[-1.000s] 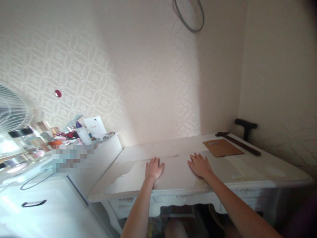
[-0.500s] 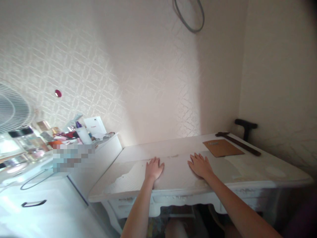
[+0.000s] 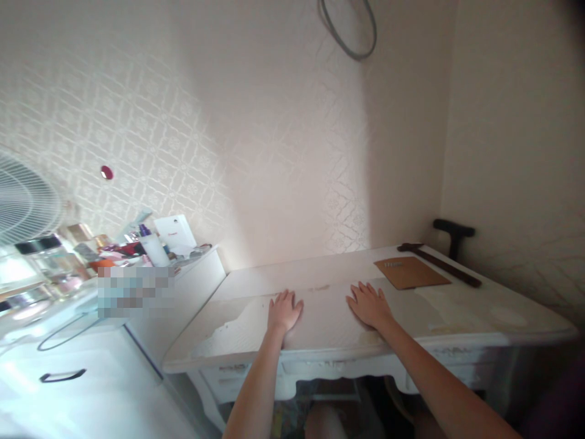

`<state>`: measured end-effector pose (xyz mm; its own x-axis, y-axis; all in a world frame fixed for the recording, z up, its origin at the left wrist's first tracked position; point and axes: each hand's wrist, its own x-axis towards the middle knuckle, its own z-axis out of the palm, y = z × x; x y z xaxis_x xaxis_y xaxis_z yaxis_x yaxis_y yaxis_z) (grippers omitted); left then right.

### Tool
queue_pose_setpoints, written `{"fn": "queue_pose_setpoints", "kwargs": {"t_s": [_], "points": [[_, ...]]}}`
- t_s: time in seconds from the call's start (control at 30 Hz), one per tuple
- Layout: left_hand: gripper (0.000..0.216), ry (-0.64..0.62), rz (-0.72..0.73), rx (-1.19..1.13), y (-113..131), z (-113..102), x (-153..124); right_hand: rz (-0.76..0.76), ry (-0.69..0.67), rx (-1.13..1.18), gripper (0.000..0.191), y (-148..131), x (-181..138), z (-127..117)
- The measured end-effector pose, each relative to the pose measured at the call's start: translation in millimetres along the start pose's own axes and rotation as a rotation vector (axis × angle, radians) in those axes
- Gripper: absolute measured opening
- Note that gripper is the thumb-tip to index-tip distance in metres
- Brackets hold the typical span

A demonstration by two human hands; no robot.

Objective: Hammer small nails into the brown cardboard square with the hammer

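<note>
My left hand (image 3: 284,310) lies flat, palm down, on the worn white table (image 3: 457,323), fingers spread and holding nothing. A short way to its right my right hand (image 3: 369,304) rests the same way, open and flat on the tabletop. Farther right on the table lies a brown card envelope (image 3: 410,272), and behind it a long dark stick-like tool (image 3: 441,264) runs along the back edge.
A white cabinet (image 3: 114,360) with dark handles stands at the left, its top crowded with bottles and cosmetics (image 3: 150,244). A white fan (image 3: 25,201) is at the far left. Patterned walls close the corner; a dark handle (image 3: 454,231) stands beyond the table's right end.
</note>
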<state>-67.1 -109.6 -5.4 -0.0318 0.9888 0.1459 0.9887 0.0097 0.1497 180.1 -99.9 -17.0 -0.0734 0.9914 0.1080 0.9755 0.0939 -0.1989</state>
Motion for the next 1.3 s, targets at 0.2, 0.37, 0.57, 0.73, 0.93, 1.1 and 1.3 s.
{"fn": "queue_pose_setpoints", "kwargs": {"t_s": [0.2, 0.37, 0.57, 0.73, 0.93, 1.1, 1.3], "points": [[0.051, 0.007, 0.008, 0.003, -0.1, -0.4, -0.4, -0.004, 0.016, -0.009, 0.056, 0.1, 0.3, 1.7], [0.051, 0.003, 0.004, 0.003, -0.2, -0.3, -0.2, 0.001, 0.010, -0.013, 0.056, -0.4, 0.2, 0.9], [0.051, 0.010, 0.003, 0.002, 0.6, -0.5, -0.4, -0.008, 0.016, -0.008, 0.056, -0.8, -1.3, -0.8], [0.051, 0.006, -0.001, 0.003, 0.4, -0.2, -0.3, -0.007, 0.012, -0.016, 0.056, -0.4, -1.2, -0.4], [0.053, -0.004, -0.001, 0.001, -0.7, 1.0, 0.7, -0.002, 0.021, -0.017, 0.056, -0.1, 0.2, 1.3], [0.052, -0.002, -0.001, 0.001, -0.2, -0.1, 0.4, -0.002, 0.015, -0.011, 0.056, -0.2, -0.2, 1.2], [0.052, 0.001, -0.003, 0.005, 1.0, -0.2, -0.4, -0.004, 0.022, 0.004, 0.056, -1.2, -1.4, -0.5]]}}
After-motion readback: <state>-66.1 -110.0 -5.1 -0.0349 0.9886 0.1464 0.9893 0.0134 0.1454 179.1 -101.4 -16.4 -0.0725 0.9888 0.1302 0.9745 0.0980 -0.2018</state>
